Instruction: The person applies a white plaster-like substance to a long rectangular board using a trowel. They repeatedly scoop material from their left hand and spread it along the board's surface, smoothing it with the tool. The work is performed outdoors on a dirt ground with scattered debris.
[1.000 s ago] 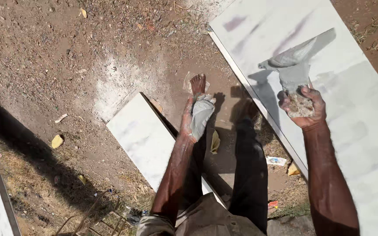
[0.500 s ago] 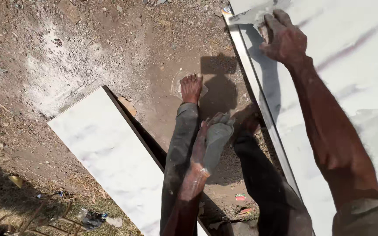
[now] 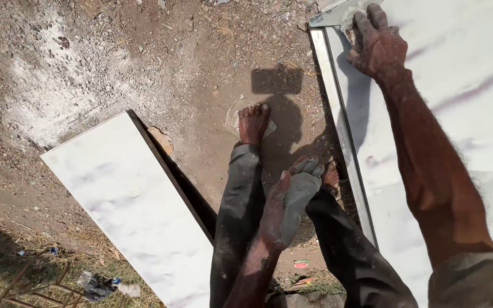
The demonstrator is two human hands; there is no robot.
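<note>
White marble-look slab (image 3: 457,114) fills the right of the head view, and at its top corner, upper right of the frame, our right hand (image 3: 376,43) presses down with fingers curled over a grey smear of paste; whether they clamp a tool we cannot tell. Our left hand (image 3: 289,202), paste-coated, hangs flat and empty with fingers together at lower centre, over our bare feet, apart from the second slab (image 3: 126,205) at lower left. We judge the spreading goes best with firm, even pressure along the edge.
</note>
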